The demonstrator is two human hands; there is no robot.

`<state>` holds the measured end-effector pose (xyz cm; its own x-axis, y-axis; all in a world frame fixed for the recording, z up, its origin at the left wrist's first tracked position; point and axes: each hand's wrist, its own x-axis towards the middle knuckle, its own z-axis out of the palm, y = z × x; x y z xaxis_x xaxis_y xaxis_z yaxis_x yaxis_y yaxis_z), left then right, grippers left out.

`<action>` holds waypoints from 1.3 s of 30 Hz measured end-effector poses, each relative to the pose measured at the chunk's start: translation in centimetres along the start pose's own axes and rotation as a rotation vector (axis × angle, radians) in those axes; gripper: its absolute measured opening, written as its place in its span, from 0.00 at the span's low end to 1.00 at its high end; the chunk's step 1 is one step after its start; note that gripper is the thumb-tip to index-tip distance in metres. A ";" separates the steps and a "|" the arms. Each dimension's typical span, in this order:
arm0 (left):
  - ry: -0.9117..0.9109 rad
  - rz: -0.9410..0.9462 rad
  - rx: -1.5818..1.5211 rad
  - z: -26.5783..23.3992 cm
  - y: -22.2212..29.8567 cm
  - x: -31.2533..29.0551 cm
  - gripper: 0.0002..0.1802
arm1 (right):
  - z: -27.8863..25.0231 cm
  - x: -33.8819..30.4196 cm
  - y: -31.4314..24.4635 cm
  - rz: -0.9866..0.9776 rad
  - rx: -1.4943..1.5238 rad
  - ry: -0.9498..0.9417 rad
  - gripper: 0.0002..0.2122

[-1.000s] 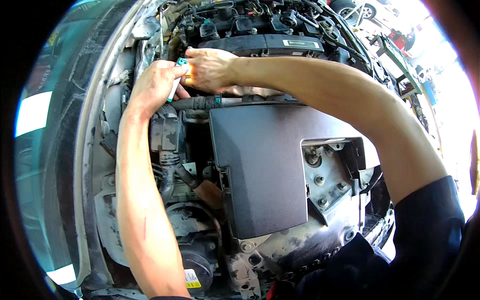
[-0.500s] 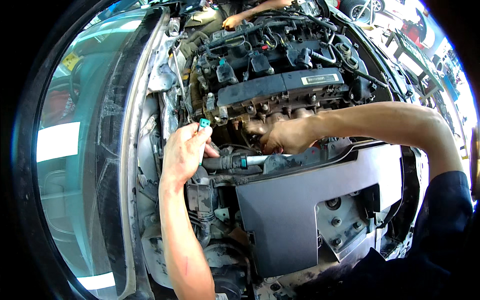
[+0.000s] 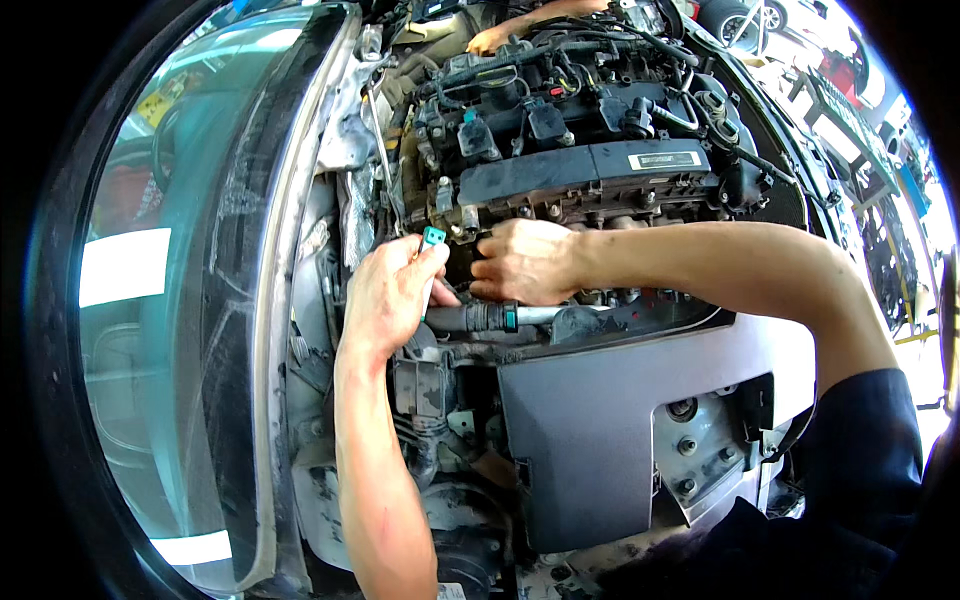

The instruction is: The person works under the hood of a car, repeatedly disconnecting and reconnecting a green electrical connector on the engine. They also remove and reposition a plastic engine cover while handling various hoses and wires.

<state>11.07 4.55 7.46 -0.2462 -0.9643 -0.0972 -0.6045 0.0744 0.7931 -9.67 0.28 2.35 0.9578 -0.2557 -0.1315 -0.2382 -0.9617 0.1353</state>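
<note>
Stick (image 3: pixel 434 239), white with a green end, is held in the left hand (image 3: pixel 385 295), thumb laid along it and fingers wrapped behind. It sits toward the windscreen edge of the engine bay (image 3: pixel 345 140), beyond the far left corner of the black cover (image 3: pixel 575 440) and well apart from it. Its long axis runs away from the person, green end farthest, nearly in line with the left forearm (image 3: pixel 385 490) and roughly square to the right forearm (image 3: pixel 700 258).

The right hand (image 3: pixel 527 262) lies just to the right of the stick, apart from it, knuckles up and fingers curled toward the left hand; the fingertips are hidden, so whether they pinch anything I cannot tell. Between the two hands is a narrow dark gap, with the engine (image 3: pixel 580 170) on its far side and a thick black hose (image 3: pixel 463 318) on its near side. The left hand is nearer the windscreen (image 3: pixel 210 200); the right is nearer the pale pipe (image 3: pixel 540 315). At the engine bay's far edge, another person's hand (image 3: pixel 489 41) reaches in.
</note>
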 end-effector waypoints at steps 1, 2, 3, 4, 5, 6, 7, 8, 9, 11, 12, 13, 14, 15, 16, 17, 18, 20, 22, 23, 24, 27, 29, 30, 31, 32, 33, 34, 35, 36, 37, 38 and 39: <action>0.003 -0.001 -0.008 0.2 -0.5 0.3 0.25 | -0.7 0.1 0.4 -0.083 -0.096 0.066 0.18; 0.004 -0.002 -0.017 0.3 -1.1 0.6 0.25 | -0.9 0.5 1.4 -0.165 -0.189 0.133 0.19; -0.005 0.016 0.007 0.2 -0.7 0.7 0.25 | -0.4 0.7 2.1 -0.245 -0.247 0.320 0.20; -0.023 0.063 -0.037 0.3 -0.8 1.1 0.25 | 0.6 1.1 2.7 -0.331 -0.296 0.506 0.21; -0.011 0.072 -0.060 0.0 -0.9 0.6 0.25 | -0.4 1.6 2.5 -0.348 -0.310 0.453 0.23; 0.000 0.081 -0.082 -0.4 -0.9 0.0 0.25 | -1.3 2.0 2.4 -0.362 -0.329 0.379 0.23; -0.013 0.076 -0.086 -0.3 -1.3 0.7 0.26 | -1.1 2.1 2.7 -0.366 -0.299 0.364 0.22; -0.022 0.062 -0.090 -0.1 -1.2 0.5 0.26 | -1.0 2.3 2.5 -0.377 -0.262 0.353 0.21; -0.030 0.030 -0.181 -0.1 -1.0 0.1 0.19 | -1.0 2.3 2.5 -0.330 -0.247 0.292 0.20; -0.008 0.007 -0.097 -0.1 -0.2 0.1 0.19 | -2.0 2.4 3.2 -0.302 -0.289 0.216 0.19; -0.015 0.000 -0.059 0.0 -0.3 0.0 0.19 | -0.9 2.6 3.1 -0.318 -0.230 0.267 0.19; 0.003 -0.004 -0.019 -0.6 -0.9 -0.2 0.24 | -1.4 3.3 3.4 -0.196 -0.163 0.217 0.18; 0.005 0.028 -0.030 -0.2 -0.9 0.1 0.24 | -1.7 3.3 4.2 -0.056 -0.096 0.155 0.17; 0.009 0.060 -0.042 0.4 -0.8 0.5 0.24 | -1.2 3.7 5.4 -0.127 -0.181 0.253 0.17; 0.028 0.082 -0.047 0.6 -0.5 0.6 0.24 | -1.5 4.5 6.6 -0.205 -0.283 0.369 0.17; 0.063 0.091 -0.016 0.7 0.3 0.6 0.24 | -1.0 4.5 6.9 -0.180 -0.208 0.347 0.17; 0.030 0.123 -0.038 0.6 0.3 0.6 0.24 | -0.6 4.4 7.4 -0.153 -0.135 0.322 0.16; 0.022 0.131 -0.071 -0.2 -0.6 0.4 0.25 | -1.1 4.8 6.3 0.033 -0.179 0.317 0.13; 0.032 0.087 -0.067 -0.1 -0.6 -0.1 0.25 | -2.2 3.7 4.7 -0.086 -0.229 0.165 0.12; 0.043 0.083 -0.073 0.3 -0.1 0.0 0.24 | -2.2 2.5 4.8 -0.113 -0.189 0.254 0.12; -0.012 0.034 -0.121 0.7 0.2 0.7 0.23 | -1.6 1.1 4.8 -0.139 -0.136 0.342 0.12; 0.038 -0.035 -0.123 0.0 -0.1 -0.4 0.24 | -1.7 0.7 1.8 0.081 0.147 -0.195 0.10; 0.021 -0.067 -0.029 -0.5 0.2 -0.7 0.22 | 0.1 -2.3 1.1 0.118 0.399 -0.159 0.08; -0.015 -0.031 0.063 -0.1 0.6 -0.4 0.20 | 1.4 -4.0 1.3 0.133 0.471 -0.012 0.07; -0.043 -0.001 0.155 0.3 0.8 -0.4 0.18 | -0.2 -5.5 1.3 0.162 0.533 -0.132 0.10; -0.076 0.030 0.253 0.5 1.0 -0.2 0.17 | -0.5 -6.2 1.1 0.170 0.416 -0.296 0.11; -0.140 0.059 0.461 0.3 1.5 0.0 0.14 | -0.3 -6.4 1.3 0.121 0.420 -0.276 0.11; -0.242 0.081 0.378 0.0 1.0 0.8 0.14 | 0.2 -6.8 1.0 0.084 0.432 -0.265 0.11; -0.298 0.097 0.443 0.3 2.6 1.5 0.14 | -0.2 -6.5 1.3 0.079 0.468 -0.229 0.09; -0.354 0.116 0.507 0.4 4.6 2.3 0.14 | -0.6 -5.7 2.0 0.076 0.504 -0.192 0.08; -0.415 0.022 0.467 1.0 6.0 3.2 0.15 | 0.4 -4.9 2.8 0.213 0.506 -0.132 0.10; -0.403 0.028 0.436 1.0 4.6 3.5 0.17 | -0.9 -3.9 3.3 0.325 0.556 -0.015 0.13; -0.406 -0.051 0.419 1.2 3.7 3.8 0.17 | 0.1 -3.0 4.6 0.368 0.650 0.117 0.14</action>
<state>7.04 1.48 9.31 -0.4293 -0.8012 -0.4169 -0.8510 0.2042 0.4839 -13.61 -3.34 3.30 0.8000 -0.5947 -0.0794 -0.5585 -0.6899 -0.4606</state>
